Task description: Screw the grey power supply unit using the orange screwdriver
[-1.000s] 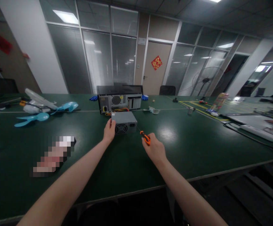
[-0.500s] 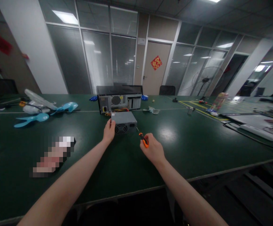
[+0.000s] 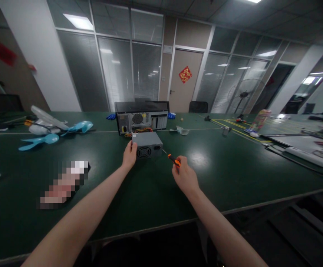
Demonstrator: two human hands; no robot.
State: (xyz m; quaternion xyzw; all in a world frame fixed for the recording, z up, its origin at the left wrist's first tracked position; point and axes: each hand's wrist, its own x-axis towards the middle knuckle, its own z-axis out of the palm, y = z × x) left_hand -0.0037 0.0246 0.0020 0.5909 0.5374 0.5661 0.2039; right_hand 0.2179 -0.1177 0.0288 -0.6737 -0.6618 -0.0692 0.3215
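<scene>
A grey computer power supply (image 3: 148, 139) sits on the green table, its fan grille and power socket facing me. My left hand (image 3: 129, 154) grips its left side, thumb at the front corner and the other fingers partly hidden behind. In my right hand (image 3: 185, 174) is a screwdriver (image 3: 174, 160) with an orange and black handle, closed in the fingers. Its thin shaft points up and left, with the tip close to the unit's right edge; I cannot tell whether it touches. Behind the power supply lies a computer case (image 3: 141, 116) on its side, coloured wires between them.
Light-blue plastic pieces (image 3: 43, 141) and a white device (image 3: 46, 124) lie at the left, near a blurred-out flat object (image 3: 66, 183). Blue gloves (image 3: 171, 115) show behind the case. A small clear piece (image 3: 181, 130) and a power strip (image 3: 308, 156) lie to the right.
My right hand has moved a little to the right with the screwdriver, which now lies at a flatter angle. My left hand and the power supply stay in place.
</scene>
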